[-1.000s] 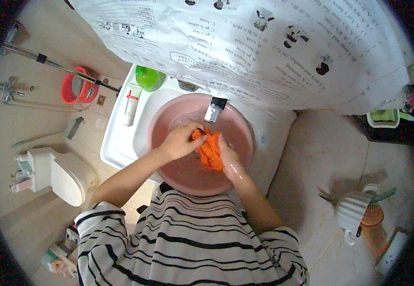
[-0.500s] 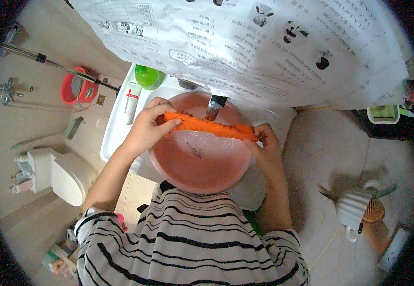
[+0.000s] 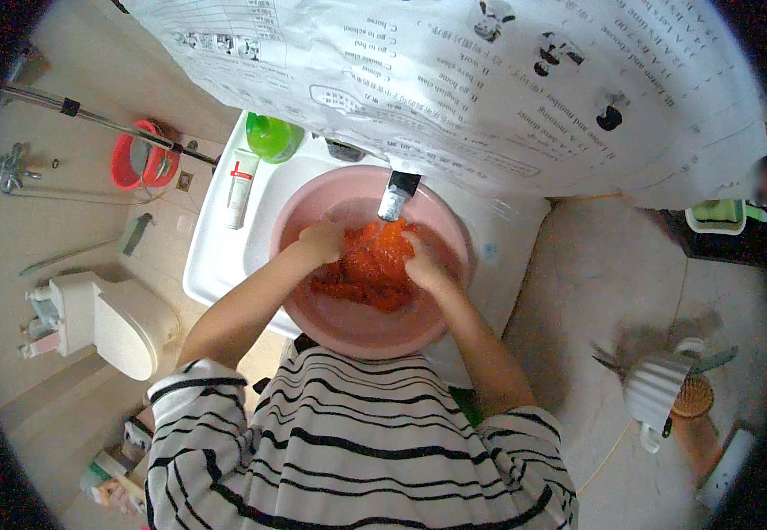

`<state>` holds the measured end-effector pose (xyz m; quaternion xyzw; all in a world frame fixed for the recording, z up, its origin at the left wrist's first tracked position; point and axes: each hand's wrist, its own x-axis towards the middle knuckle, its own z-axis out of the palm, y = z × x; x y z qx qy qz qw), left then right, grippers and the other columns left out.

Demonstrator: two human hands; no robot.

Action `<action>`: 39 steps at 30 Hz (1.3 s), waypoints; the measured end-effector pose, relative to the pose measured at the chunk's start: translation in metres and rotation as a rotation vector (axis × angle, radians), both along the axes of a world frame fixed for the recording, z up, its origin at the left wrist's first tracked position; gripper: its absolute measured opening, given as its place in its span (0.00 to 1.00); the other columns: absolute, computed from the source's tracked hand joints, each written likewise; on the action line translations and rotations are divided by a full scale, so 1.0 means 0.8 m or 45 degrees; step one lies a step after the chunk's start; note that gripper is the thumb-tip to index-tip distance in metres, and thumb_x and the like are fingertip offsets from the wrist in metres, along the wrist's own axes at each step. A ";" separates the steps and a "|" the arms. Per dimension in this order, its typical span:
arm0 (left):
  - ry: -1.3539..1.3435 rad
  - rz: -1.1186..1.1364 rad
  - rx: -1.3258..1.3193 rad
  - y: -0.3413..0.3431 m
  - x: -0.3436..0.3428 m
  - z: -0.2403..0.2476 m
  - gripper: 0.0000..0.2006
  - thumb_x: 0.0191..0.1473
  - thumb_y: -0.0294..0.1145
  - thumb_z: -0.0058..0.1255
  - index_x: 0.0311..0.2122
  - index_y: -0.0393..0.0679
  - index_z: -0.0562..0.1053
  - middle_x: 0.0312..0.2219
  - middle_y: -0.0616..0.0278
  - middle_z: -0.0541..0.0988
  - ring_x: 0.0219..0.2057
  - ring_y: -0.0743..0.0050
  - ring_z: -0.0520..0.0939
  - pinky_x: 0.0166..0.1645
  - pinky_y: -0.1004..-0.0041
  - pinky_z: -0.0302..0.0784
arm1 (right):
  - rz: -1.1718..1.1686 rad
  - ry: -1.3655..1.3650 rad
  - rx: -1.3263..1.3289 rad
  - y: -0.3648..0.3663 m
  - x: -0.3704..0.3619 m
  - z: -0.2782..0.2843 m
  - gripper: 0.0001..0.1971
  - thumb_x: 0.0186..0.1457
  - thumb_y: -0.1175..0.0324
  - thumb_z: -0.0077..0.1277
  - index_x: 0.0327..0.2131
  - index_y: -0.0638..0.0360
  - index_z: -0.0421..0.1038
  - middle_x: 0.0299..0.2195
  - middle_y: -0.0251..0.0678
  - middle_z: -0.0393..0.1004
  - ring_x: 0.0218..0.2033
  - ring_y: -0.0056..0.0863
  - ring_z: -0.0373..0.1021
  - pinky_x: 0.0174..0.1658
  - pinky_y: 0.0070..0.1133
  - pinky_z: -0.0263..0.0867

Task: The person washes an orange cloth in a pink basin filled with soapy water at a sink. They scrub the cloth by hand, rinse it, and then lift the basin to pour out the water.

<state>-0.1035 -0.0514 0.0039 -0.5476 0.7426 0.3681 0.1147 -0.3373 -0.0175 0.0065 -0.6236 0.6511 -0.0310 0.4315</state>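
An orange cloth (image 3: 375,261), perhaps a towel, lies bunched in the water of a pink basin (image 3: 373,344). My left hand (image 3: 323,243) grips the cloth's left side, its fingertips hidden in the folds and water. On the opposite side my right hand (image 3: 426,265) is closed on the cloth, thumb and fingers toward the middle. Just above the cloth is the tap (image 3: 397,198), with water running onto it.
The basin stands in a white sink (image 3: 216,265). A green bottle (image 3: 270,140) and a white tube (image 3: 240,190) are at its left. Printed paper (image 3: 454,97) hangs beyond. A toilet (image 3: 123,331) and a red bucket (image 3: 145,157) are to the left.
Both hands have come down into the basin and closer together. The cloth, stretched in a strip above the water before, is now bunched in it under the tap.
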 end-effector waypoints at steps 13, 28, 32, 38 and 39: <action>-0.023 0.829 -0.410 0.023 -0.101 -0.044 0.12 0.54 0.36 0.39 0.41 0.52 0.72 0.41 0.59 0.70 0.42 0.60 0.71 0.43 0.64 0.70 | -1.310 -1.061 0.418 -0.002 0.006 -0.202 0.19 0.55 0.62 0.39 0.51 0.53 0.61 0.47 0.37 0.65 0.48 0.33 0.61 0.51 0.31 0.57; 0.368 -0.091 -0.800 0.046 -0.076 0.098 0.15 0.47 0.42 0.44 0.19 0.44 0.74 0.14 0.55 0.74 0.13 0.56 0.75 0.20 0.61 0.71 | -1.330 -1.868 0.844 0.035 0.067 0.006 0.19 0.59 0.54 0.33 0.45 0.55 0.64 0.44 0.36 0.68 0.44 0.31 0.66 0.47 0.31 0.64; 0.514 0.350 -0.847 0.045 -0.056 0.089 0.13 0.47 0.39 0.45 0.18 0.43 0.74 0.14 0.52 0.73 0.14 0.54 0.75 0.21 0.60 0.72 | -1.323 -1.646 0.685 0.034 0.103 0.076 0.18 0.59 0.54 0.34 0.45 0.53 0.64 0.41 0.33 0.69 0.43 0.29 0.67 0.47 0.30 0.64; 0.796 0.274 -0.661 0.074 -0.088 0.128 0.13 0.49 0.39 0.44 0.24 0.42 0.75 0.19 0.51 0.75 0.20 0.54 0.77 0.27 0.63 0.73 | -0.872 -2.420 0.889 0.052 0.049 -0.013 0.17 0.60 0.55 0.33 0.42 0.54 0.64 0.40 0.32 0.69 0.41 0.27 0.67 0.45 0.27 0.65; 0.723 0.321 -0.533 0.065 -0.079 0.117 0.13 0.50 0.39 0.44 0.25 0.41 0.74 0.20 0.50 0.75 0.21 0.56 0.77 0.29 0.64 0.73 | -1.024 -2.089 0.797 0.050 0.052 0.001 0.17 0.60 0.54 0.34 0.42 0.54 0.65 0.40 0.32 0.69 0.41 0.27 0.67 0.45 0.27 0.65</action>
